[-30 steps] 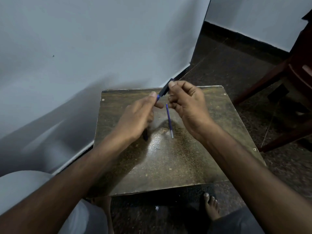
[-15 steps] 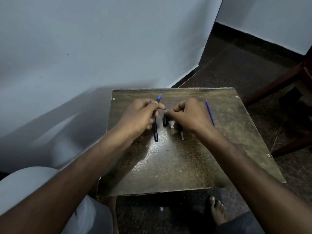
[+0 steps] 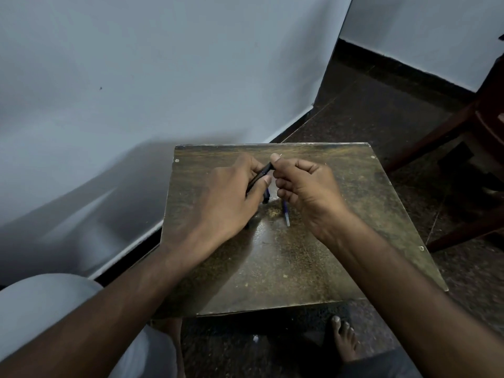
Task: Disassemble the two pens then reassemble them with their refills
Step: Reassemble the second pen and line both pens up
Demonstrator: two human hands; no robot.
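Note:
Above the far half of the small brown table [image 3: 294,257], my left hand [image 3: 226,197] holds a black pen barrel [image 3: 260,174] that slants up to the right. My right hand [image 3: 308,186] pinches the barrel's upper end between thumb and fingers. A thin blue refill [image 3: 285,214] pokes out on the table below my right hand, its upper part hidden. Another dark pen piece with some blue [image 3: 266,196] shows between the two hands; most of it is covered.
A pale wall runs along the left and behind the table. A dark wooden chair [image 3: 463,148] stands on the dark floor at the right. My knee [image 3: 46,304] is at lower left and a bare foot [image 3: 345,339] sits under the table's near edge.
Both hands have lifted off the table and now meet on one black barrel. The blue refill that lay to the right of my right hand is out of sight.

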